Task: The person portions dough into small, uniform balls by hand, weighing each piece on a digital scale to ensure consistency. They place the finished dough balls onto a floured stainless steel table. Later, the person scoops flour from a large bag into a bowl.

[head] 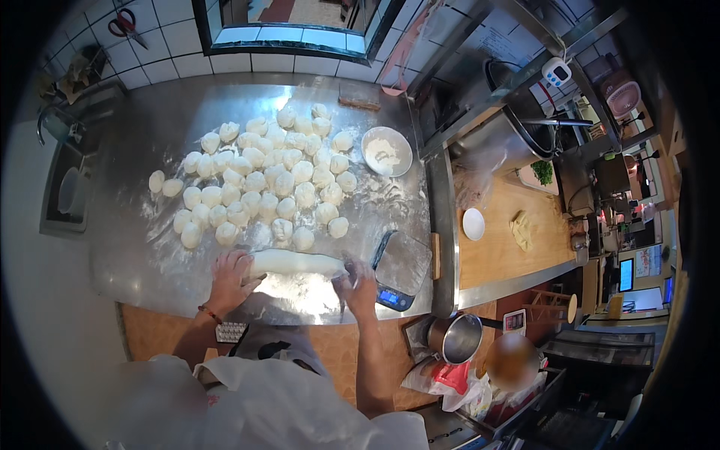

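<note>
A thick white log of dough [298, 263] lies crosswise near the front edge of the steel table [124, 253]. At its left end rests my left hand [230, 281], fingers spread and touching it. My right hand [357, 284] is at the other end, its fingers around the dough's tip. Just beyond the log, many floured dough balls [284, 183] sit close together. A white bowl of flour [387, 151] stands to their right. Beside my right hand is a digital kitchen scale [402, 264] with a lit display. Loose flour is scattered over the steel.
A sink [64, 191] adjoins the table's left side. At the back lies a flat block [359, 97]. To the right, a wooden board [500, 247] holds a small white bowl [473, 224] and a cloth-like yellowish piece [522, 230]. A metal saucepan [461, 338] stands low at the right.
</note>
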Demonstrator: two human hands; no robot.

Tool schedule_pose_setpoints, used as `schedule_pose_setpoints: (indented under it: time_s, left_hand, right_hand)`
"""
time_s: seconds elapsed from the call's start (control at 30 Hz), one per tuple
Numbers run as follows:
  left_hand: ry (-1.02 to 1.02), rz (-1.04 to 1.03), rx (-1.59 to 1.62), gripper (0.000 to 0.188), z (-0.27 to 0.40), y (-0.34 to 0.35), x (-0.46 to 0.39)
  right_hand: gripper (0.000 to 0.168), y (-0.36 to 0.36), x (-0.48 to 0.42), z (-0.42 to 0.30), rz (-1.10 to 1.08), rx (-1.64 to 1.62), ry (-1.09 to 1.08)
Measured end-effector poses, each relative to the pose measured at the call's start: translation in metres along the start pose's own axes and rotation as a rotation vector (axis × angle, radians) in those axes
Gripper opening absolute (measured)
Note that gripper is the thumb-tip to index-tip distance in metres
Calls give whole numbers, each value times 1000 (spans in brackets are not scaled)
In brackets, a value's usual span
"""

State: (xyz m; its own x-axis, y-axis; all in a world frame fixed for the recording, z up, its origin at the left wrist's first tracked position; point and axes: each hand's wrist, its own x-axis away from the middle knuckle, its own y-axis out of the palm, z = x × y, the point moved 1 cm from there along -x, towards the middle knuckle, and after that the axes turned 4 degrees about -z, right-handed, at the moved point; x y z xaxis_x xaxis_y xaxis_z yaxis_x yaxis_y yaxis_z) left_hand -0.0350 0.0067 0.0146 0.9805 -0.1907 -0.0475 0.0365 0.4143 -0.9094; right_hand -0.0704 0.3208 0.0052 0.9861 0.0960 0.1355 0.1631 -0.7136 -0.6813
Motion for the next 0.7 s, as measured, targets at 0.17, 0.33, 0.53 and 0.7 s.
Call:
schedule_pose_setpoints:
  time_s: [0.17, 0.33, 0.53, 0.7]
  left_hand:
    - [-192, 96, 195, 61, -4, 41, -28]
    - [-98, -74, -111, 68, 18, 64, -24]
    - [405, -35, -293, 55, -5, 68, 77]
    - [280, -184, -186, 54, -6, 51, 66]
  right_hand:
    - [37, 56, -32, -10, 75, 287, -244]
    - [55, 86, -20, -17, 52, 531, -295]
    - [59, 81, 80, 21, -211, 600, -308]
    - [58, 56, 45, 7, -181, 547, -359]
